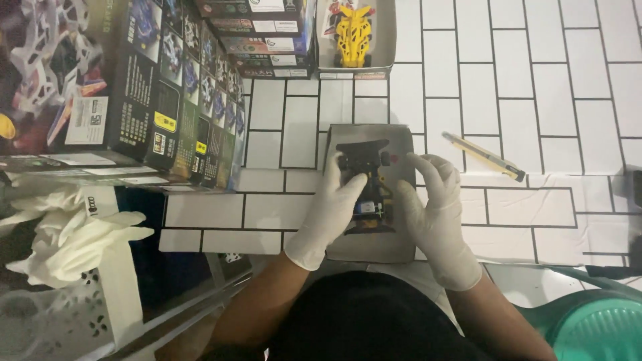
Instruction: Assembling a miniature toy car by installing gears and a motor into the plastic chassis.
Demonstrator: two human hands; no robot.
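A small black toy car chassis (366, 179) with blue and yellow parts lies in a shallow grey cardboard tray (372, 245) on the white tile-patterned surface. My left hand (329, 212), in a white glove, rests its fingers on the left side of the chassis. My right hand (436, 220), also gloved, touches the chassis from the right with fingers spread along the tray's edge. Both hands are on the model at once.
A yellow-and-grey utility knife (484, 156) lies to the right of the tray. A yellow toy car (352, 33) sits in an open box at the back. Stacked dark kit boxes (180, 93) fill the left. Spare white gloves (73, 241) lie on a basket; a green bin (595, 327) stands lower right.
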